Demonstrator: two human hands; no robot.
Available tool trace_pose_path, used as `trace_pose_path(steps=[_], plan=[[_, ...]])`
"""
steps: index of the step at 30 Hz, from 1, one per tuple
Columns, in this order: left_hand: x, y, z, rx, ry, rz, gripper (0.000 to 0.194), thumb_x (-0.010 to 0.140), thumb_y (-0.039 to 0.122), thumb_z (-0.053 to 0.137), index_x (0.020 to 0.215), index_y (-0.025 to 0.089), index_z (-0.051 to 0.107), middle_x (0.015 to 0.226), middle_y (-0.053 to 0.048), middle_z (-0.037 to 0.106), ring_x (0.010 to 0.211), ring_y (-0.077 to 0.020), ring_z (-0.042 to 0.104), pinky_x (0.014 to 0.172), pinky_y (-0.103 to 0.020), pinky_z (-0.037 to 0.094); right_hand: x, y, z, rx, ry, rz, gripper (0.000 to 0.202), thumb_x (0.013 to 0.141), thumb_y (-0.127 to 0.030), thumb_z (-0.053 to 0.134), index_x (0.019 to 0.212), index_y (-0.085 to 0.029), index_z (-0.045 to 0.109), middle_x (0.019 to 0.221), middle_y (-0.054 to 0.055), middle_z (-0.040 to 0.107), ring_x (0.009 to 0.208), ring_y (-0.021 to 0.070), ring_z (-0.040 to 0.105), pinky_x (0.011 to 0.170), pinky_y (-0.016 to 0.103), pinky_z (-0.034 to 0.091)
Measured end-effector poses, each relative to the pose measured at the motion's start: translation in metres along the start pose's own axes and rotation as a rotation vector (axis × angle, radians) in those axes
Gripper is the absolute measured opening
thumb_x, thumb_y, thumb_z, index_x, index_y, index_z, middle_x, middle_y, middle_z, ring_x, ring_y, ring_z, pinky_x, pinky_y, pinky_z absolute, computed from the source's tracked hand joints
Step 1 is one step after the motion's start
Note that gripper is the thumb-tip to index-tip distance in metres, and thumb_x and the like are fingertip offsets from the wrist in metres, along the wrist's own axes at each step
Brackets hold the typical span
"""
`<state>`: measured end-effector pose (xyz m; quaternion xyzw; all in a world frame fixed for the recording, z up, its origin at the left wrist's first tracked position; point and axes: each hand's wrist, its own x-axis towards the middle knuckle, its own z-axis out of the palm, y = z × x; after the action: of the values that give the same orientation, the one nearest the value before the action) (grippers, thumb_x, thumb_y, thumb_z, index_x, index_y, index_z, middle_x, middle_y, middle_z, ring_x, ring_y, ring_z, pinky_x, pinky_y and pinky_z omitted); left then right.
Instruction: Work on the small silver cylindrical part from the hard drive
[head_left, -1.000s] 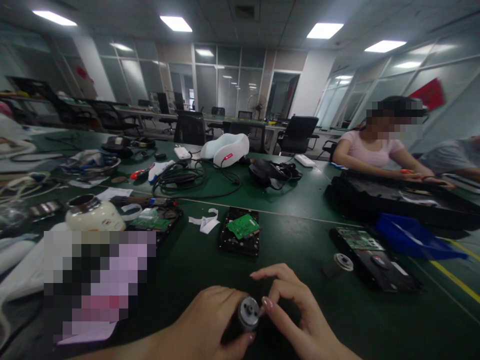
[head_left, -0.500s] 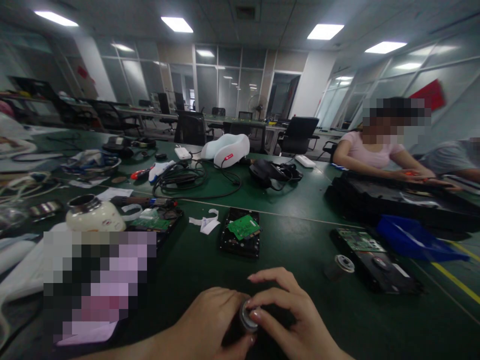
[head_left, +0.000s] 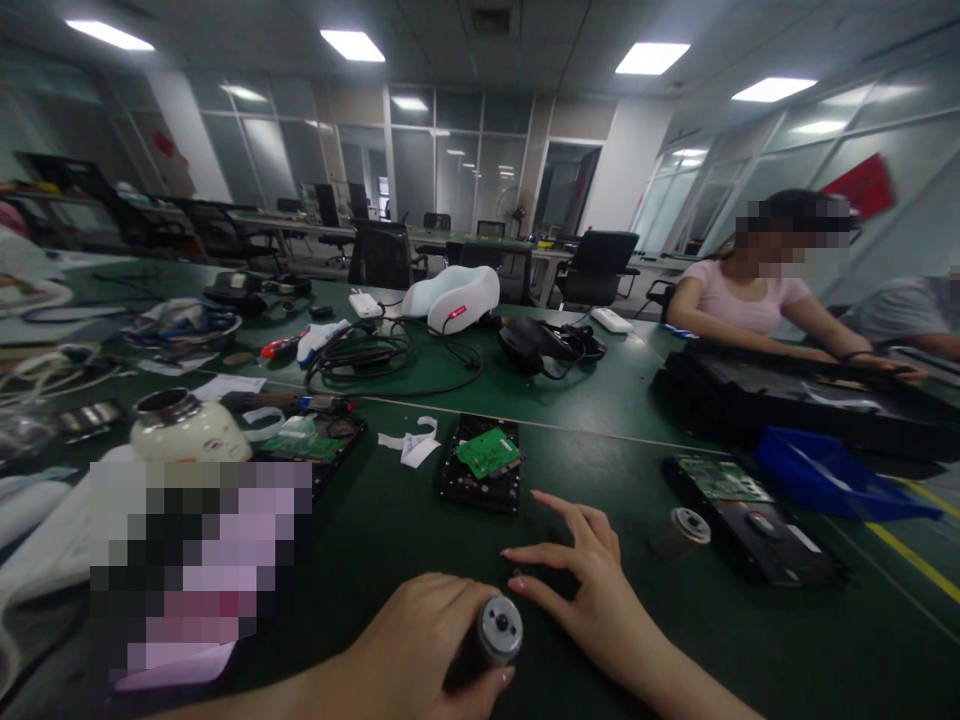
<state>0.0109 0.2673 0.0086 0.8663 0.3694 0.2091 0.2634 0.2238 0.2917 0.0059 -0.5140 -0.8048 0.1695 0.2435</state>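
Observation:
My left hand (head_left: 435,640) is wrapped round a small cylindrical motor (head_left: 501,628), held upright above the green table, its silver end with small holes facing up. My right hand (head_left: 589,575) is just right of and above it, apart from it. Its thumb and index fingertip come close together around a tiny dark piece, too small to make out, while the other fingers are extended. Ahead lies a black hard drive (head_left: 466,493) with a loose green circuit board (head_left: 487,453) on top. A second similar motor (head_left: 679,532) stands to the right.
Another opened drive (head_left: 757,520) and a blue dustpan-like piece (head_left: 832,475) lie right. A person (head_left: 757,300) works at a black case (head_left: 795,390). Left are a cream pot (head_left: 191,435), a screwdriver-like tool (head_left: 270,402) and cables (head_left: 367,350). A white neck pillow (head_left: 457,300) stands behind.
My right hand has moved off the motor's end, up and to the right, uncovering its top. My left hand still holds the motor. The person's hands have shifted over the case.

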Motion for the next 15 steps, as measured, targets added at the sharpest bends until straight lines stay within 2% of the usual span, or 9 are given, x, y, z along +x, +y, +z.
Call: trace_pose_path(steps=[3,9,12,15], plan=[[-0.001,0.001,0.000,0.000,0.006,0.004,0.024,0.074,0.014,0.066,0.097,0.017,0.061,0.093,-0.005,0.071,0.081,-0.0222,0.065,0.079,-0.034,0.052,0.001,-0.001,-0.001,0.025,0.008,-0.008,0.009,0.081,-0.034,0.072,0.088,-0.038,0.077,0.136,0.004,0.050,0.121,0.0369,0.040,0.095,0.065,0.034],[-0.001,0.001,0.001,0.015,-0.007,0.006,0.021,0.073,0.014,0.068,0.093,0.016,0.061,0.091,-0.005,0.071,0.078,-0.0218,0.065,0.078,-0.033,0.052,-0.002,-0.017,-0.007,0.255,0.158,-0.027,0.008,0.084,-0.033,0.069,0.085,-0.033,0.076,0.115,0.005,0.062,0.113,0.0318,0.048,0.094,0.057,0.039],[-0.001,0.000,0.002,0.007,-0.008,0.028,0.018,0.074,0.013,0.066,0.091,0.016,0.061,0.087,-0.005,0.070,0.076,-0.0211,0.065,0.077,-0.032,0.052,-0.008,-0.030,-0.008,0.330,0.137,-0.120,0.007,0.084,-0.036,0.069,0.084,-0.035,0.077,0.113,0.005,0.062,0.112,0.0313,0.048,0.092,0.054,0.042],[0.000,0.000,0.001,-0.001,0.013,0.037,0.014,0.076,0.013,0.064,0.090,0.016,0.061,0.086,-0.005,0.070,0.074,-0.0202,0.065,0.075,-0.031,0.052,-0.010,-0.037,-0.007,0.349,0.102,-0.137,0.007,0.083,-0.034,0.070,0.082,-0.034,0.077,0.111,0.005,0.063,0.110,0.0312,0.050,0.090,0.053,0.043]])
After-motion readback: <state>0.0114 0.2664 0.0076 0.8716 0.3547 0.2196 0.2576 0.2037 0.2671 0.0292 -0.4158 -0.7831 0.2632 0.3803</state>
